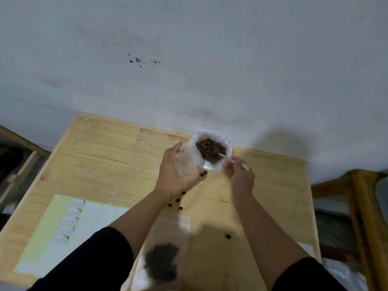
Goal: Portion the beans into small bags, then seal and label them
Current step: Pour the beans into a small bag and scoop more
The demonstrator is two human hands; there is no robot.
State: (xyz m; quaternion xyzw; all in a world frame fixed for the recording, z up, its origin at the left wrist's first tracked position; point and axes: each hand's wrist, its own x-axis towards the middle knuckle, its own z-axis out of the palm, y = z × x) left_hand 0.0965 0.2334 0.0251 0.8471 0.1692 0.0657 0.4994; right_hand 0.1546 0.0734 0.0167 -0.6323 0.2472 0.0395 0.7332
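A small clear cup [186, 162] is gripped in the left hand [175, 175], the fingers curled round its side, and it is held tilted just beside a large open plastic bag [210, 151] at the far edge of the wooden table [105, 156]. The bag is filled with dark brown beans [210, 153] and its rim is rolled open against the white wall [189, 59]. A pale spoon [225, 156] is pinched between the thumb and fingers of the right hand [239, 175], with its tip laid in the beans and its handle passing out behind the hand. Whether anything lies in the cup cannot be told. Loose beans [178, 200] are scattered on the table below the left wrist, two more [203, 174] lie just beside the base of the big bag, and a single bean [228, 236] is seen between the two forearms. A small clear bag [165, 253] is laid flat on the near part of the table between the arms, with a dark heap of beans inside its lower part. A pale green sheet of white labels [69, 227] is laid on the left side of the table, partly hidden by the left sleeve [88, 263]. Wooden furniture [361, 206] stands to the right of the table.
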